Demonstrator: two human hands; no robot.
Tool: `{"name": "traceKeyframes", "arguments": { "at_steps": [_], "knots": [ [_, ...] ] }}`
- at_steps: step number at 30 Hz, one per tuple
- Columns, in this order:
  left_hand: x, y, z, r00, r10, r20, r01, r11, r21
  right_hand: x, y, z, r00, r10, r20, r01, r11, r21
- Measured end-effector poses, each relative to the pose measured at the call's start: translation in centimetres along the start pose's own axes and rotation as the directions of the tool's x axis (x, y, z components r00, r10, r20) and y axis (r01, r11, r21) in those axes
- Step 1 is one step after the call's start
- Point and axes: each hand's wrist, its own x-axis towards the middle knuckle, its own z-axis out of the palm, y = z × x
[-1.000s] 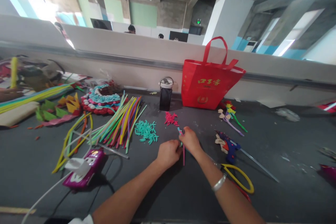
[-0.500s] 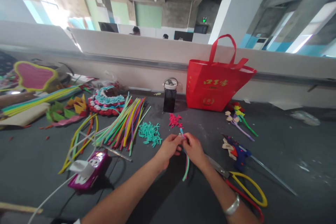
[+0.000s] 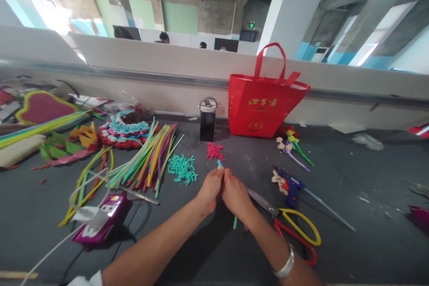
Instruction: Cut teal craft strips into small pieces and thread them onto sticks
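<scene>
My left hand [image 3: 211, 187] and my right hand [image 3: 236, 192] are pressed together over the table, fingers closed. Between them is a small piece made of chenille stems [image 3: 219, 163]; its light blue tip sticks up above the fingertips. A green end hangs out below my right hand, and the rest is hidden in the fingers. Just beyond the hands lies a small pile of red cut chenille pieces [image 3: 214, 151]. To its left is a larger pile of turquoise cut pieces [image 3: 182, 169]. Scissors [image 3: 303, 220] with yellow and red handles lie beside my right forearm.
A blue glue gun [image 3: 292, 193] with a clear glue stick lies right. Behind stand a black bottle [image 3: 208, 126] and red bag [image 3: 264, 107]. Chenille flower pieces [image 3: 295, 147] lie near the bag. Left are long chenille stems [image 3: 154, 156] and a purple power strip [image 3: 100, 221] with cable.
My hands have drawn closer together, and my right hand has turned so its back covers more of the stems. The whole view has shifted slightly, with the table things appearing further left.
</scene>
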Motion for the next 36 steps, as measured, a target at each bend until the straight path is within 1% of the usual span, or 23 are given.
{"name": "traceKeyframes", "arguments": {
  "at_steps": [3, 5, 7, 9, 11, 12, 14, 15, 16, 17, 18, 19, 21, 23, 24, 25, 26, 27, 29, 30, 33, 35, 36],
  "knots": [
    [0.7, -0.2, 0.3, 0.996, 0.053, -0.072, -0.056, 0.998, -0.035, -1.0, -0.2, 0.2, 0.999, -0.036, -0.035, 0.04, 0.994, 0.098],
    [0.8, -0.2, 0.5, 0.995, 0.046, -0.091, -0.051, 0.997, -0.05, -1.5, -0.2, 0.7, 0.998, -0.039, -0.05, 0.046, 0.987, 0.153],
    [0.6, 0.0, 0.7, 0.995, 0.03, -0.091, -0.035, 0.998, -0.059, -1.9, 0.1, 1.3, 0.996, -0.008, -0.085, 0.023, 0.983, 0.183],
    [0.3, 0.5, 0.6, 0.992, 0.052, -0.111, -0.062, 0.994, -0.087, -2.3, 0.7, 1.7, 0.986, 0.03, -0.164, 0.006, 0.976, 0.218],
    [0.1, 1.4, 0.0, 0.985, 0.096, -0.144, -0.118, 0.981, -0.153, -2.8, 1.7, 1.9, 0.971, 0.062, -0.232, 0.0, 0.967, 0.256],
    [0.0, 1.9, -0.4, 0.982, 0.108, -0.156, -0.139, 0.969, -0.206, -3.2, 2.3, 2.0, 0.971, 0.053, -0.233, 0.014, 0.96, 0.279],
    [0.1, 3.3, -1.6, 0.977, 0.119, -0.177, -0.172, 0.931, -0.322, -4.2, 3.7, 1.9, 0.982, -0.015, -0.187, 0.084, 0.926, 0.368],
    [0.2, 4.0, -2.3, 0.97, 0.128, -0.205, -0.198, 0.907, -0.372, -4.8, 4.4, 1.8, 0.987, -0.035, -0.156, 0.1, 0.896, 0.432],
    [0.2, 4.7, -2.9, 0.963, 0.149, -0.223, -0.231, 0.884, -0.407, -5.4, 4.9, 1.6, 0.989, -0.02, -0.143, 0.09, 0.858, 0.505],
    [0.2, 5.3, -3.4, 0.959, 0.168, -0.227, -0.253, 0.869, -0.425, -5.8, 5.4, 1.2, 0.991, 0.025, -0.129, 0.057, 0.801, 0.596],
    [0.1, 5.7, -3.7, 0.962, 0.19, -0.196, -0.257, 0.87, -0.421, -6.1, 5.6, 0.8, 0.989, 0.099, -0.109, 0.004, 0.724, 0.69],
    [-0.2, 5.8, -3.7, 0.972, 0.195, -0.134, -0.233, 0.888, -0.397, -6.2, 5.7, 0.2, 0.981, 0.169, -0.095, -0.033, 0.631, 0.775],
    [-1.2, 5.2, -2.9, 0.986, 0.167, 0.017, -0.153, 0.933, -0.326, -5.8, 5.2, -0.9, 0.967, 0.236, -0.099, -0.023, 0.465, 0.885],
    [-2.4, 3.7, -1.3, 0.987, 0.072, 0.141, -0.034, 0.965, -0.259, -4.8, 4.0, -1.8, 0.933, 0.325, -0.152, 0.042, 0.32, 0.946],
    [-3.1, 2.8, -0.4, 0.987, 0.021, 0.16, 0.016, 0.973, -0.229, -4.4, 3.3, -2.0, 0.935, 0.323, -0.148, 0.061, 0.262, 0.963],
    [-3.6, 2.0, 0.4, 0.983, 0.002, 0.186, 0.04, 0.975, -0.221, -3.9, 2.5, -2.0, 0.944, 0.303, -0.131, 0.069, 0.207, 0.976],
    [-4.1, 1.2, 1.2, 0.978, 0.006, 0.211, 0.041, 0.974, -0.221, -3.5, 1.8, -1.9, 0.954, 0.283, -0.095, 0.053, 0.152, 0.987],
    [-4.5, 0.5, 1.7, 0.978, 0.026, 0.205, 0.022, 0.974, -0.227, -3.3, 1.3, -1.6, 0.957, 0.28, -0.075, 0.045, 0.11, 0.993],
    [-5.0, -0.2, 2.1, 0.982, 0.051, 0.181, -0.009, 0.975, -0.222, -3.2, 0.6, -0.7, 0.954, 0.294, -0.06, 0.037, 0.082, 0.996],
    [-5.2, -0.4, 2.0, 0.983, 0.044, 0.176, -0.007, 0.979, -0.204, -3.3, 0.6, -0.2, 0.957, 0.288, -0.02, -0.003, 0.081, 0.997],
    [-5.4, -0.4, 1.4, 0.985, -0.024, 0.168, 0.039, 0.996, -0.086, -3.8, 1.0, 0.8, 0.975, 0.221, 0.039, -0.056, 0.07, 0.996],
    [-5.4, -0.6, 1.0, 0.992, -0.031, 0.124, 0.029, 0.999, 0.013, -4.0, 1.3, 1.2, 0.98, 0.198, 0.003, -0.02, 0.085, 0.996],
    [-5.4, -0.8, 0.9, 0.995, -0.001, 0.098, -0.005, 0.998, 0.055, -4.2, 1.3, 1.3, 0.976, 0.216, -0.028, 0.006, 0.104, 0.995]
  ]
}}
